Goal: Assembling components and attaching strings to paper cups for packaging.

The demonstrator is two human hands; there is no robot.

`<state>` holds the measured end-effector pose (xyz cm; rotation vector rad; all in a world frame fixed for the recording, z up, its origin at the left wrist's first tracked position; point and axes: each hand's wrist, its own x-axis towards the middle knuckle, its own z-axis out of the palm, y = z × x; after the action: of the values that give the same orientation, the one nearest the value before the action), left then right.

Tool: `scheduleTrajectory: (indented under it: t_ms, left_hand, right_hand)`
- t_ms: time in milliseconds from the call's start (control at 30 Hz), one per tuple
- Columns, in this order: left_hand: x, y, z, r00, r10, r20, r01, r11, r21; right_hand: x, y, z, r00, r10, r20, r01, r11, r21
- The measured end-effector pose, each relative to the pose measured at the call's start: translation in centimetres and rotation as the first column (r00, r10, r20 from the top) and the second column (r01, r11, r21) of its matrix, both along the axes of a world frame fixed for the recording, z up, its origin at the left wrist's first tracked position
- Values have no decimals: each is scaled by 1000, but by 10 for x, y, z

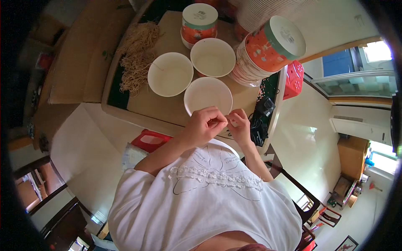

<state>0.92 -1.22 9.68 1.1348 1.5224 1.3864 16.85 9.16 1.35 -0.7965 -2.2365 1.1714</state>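
Note:
My left hand [204,126] and my right hand [240,129] meet close in front of my chest, at the near edge of the table. Both are closed in a pinch, fingertips almost touching; whatever they hold is too small to make out. Just beyond them stands a white paper tub [208,97], its near rim partly behind my left hand. Two more open white tubs, one at the left [170,75] and one farther back [213,57], stand behind it. A thin tan strand lies over the left tub's rim.
A heap of tan strings [140,56] lies at the table's left. Upside-down orange tubs with green bands [276,44] top stacks at the back. Black cabled devices [264,113] sit at the right edge. A red stool [294,79] and a cardboard box [83,62] flank the table.

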Motion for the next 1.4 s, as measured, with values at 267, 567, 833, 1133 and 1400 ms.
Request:
scheduleTrajectory:
  t_ms: [267, 567, 833, 1133, 1400]
  left_hand:
    - [-2, -11, 12, 979, 29, 204, -47, 996, 82]
    - [-10, -17, -26, 867, -38, 498, 93, 992, -87]
    - [-38, -37, -63, 934, 282, 222, -256, 957, -136]
    - [-52, -29, -62, 871, 466, -154, -469, 883, 15]
    - [-26, 31, -51, 846, 384, -369, -419, 908, -18]
  right_hand:
    - [-1, 4, 7, 990, 134, 51, -142, 969, 201]
    - [-9, 8, 18, 931, 252, 263, -341, 855, 390]
    - [-15, 12, 19, 841, 386, 379, -519, 775, 362]
    - [-18, -17, 0, 874, 399, 275, -474, 824, 311]
    - [-36, -46, -13, 902, 386, 196, -421, 888, 186]
